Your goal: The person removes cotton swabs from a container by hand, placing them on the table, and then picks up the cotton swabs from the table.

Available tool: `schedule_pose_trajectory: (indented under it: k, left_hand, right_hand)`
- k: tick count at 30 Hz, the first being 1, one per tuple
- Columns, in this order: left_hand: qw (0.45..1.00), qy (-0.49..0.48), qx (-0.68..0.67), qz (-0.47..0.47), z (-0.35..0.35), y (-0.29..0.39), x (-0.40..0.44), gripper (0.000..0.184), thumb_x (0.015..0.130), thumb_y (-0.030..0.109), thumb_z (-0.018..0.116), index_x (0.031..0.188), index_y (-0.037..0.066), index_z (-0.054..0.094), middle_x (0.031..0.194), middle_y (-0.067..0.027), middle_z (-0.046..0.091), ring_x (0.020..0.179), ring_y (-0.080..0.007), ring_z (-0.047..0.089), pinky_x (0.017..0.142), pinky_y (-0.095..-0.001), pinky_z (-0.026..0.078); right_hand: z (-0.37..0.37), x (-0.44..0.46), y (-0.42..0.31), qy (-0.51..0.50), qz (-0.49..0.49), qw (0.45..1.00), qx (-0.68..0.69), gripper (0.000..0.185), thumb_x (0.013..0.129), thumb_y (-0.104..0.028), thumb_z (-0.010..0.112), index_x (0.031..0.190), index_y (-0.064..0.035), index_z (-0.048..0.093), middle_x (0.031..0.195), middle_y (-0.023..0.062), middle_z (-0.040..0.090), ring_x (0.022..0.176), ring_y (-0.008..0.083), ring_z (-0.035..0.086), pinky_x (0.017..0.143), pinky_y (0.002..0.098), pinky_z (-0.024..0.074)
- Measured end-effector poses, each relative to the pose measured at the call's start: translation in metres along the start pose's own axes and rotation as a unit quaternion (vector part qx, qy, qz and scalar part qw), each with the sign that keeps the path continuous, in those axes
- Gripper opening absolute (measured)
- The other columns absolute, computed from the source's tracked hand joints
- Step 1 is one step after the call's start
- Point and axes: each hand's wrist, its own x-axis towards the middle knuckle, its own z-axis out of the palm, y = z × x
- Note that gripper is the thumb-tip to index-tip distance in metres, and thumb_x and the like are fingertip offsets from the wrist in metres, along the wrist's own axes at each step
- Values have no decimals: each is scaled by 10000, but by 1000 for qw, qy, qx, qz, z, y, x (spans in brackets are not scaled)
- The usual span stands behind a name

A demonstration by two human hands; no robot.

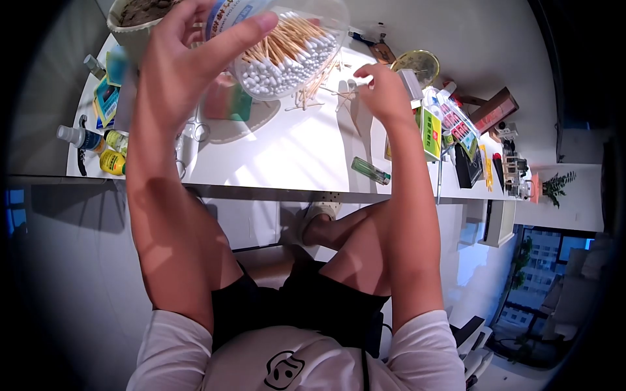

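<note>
My left hand (pixel 195 55) grips a clear round tub (pixel 332 29) with a blue and white label, raised above the table. Inside it, many cotton swabs (pixel 283 55) lie with white tips and wooden sticks. More loose cotton swabs (pixel 311 96) are scattered on the white table below the tub. To their right, my right hand (pixel 380 88) has its fingers pinched together close to the tabletop. Something small and white shows at the fingertips, too bright to make out. Nearer the table's front edge lies a green lighter (pixel 370 171).
A pink and green box (pixel 227 98) stands behind the tub. Scissors (pixel 197 130) lie at the left, near a yellow bottle (pixel 112 162) and a blue-labelled bottle (pixel 81 138). On the right are a green and yellow box (pixel 430 133), a yellow-rimmed bowl (pixel 417 65) and other clutter.
</note>
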Motion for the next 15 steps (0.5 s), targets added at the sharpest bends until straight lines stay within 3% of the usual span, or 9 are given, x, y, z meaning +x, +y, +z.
schedule_pose_trajectory:
  k: [3, 7, 15]
  left_hand:
    - [1000, 0, -3, -3, 2, 1, -1, 535, 876, 286, 809, 1297, 5, 634, 1094, -43, 707, 928, -85, 661, 801, -244, 507]
    - [1000, 4, -7, -2, 4, 2, -3, 534, 881, 268, 804, 1305, -4, 625, 1116, -55, 707, 967, -104, 674, 848, -268, 533]
    - [1000, -2, 14, 0, 1, 3, -1, 564, 874, 296, 802, 1309, -15, 623, 1129, -60, 705, 966, -106, 668, 840, -266, 518]
  right_hand:
    - [11, 22, -3, 97, 16, 991, 86, 266, 848, -210, 703, 1043, -41, 766, 1113, 183, 716, 1048, 353, 675, 933, 449, 534]
    - [40, 42, -1, 114, 42, 991, 49, 341, 866, -329, 706, 973, -15, 786, 1050, 200, 732, 952, 343, 703, 853, 419, 551]
    - [52, 50, 1, 106, 52, 993, 25, 326, 833, -301, 719, 973, -13, 783, 944, 208, 743, 884, 344, 712, 817, 419, 556]
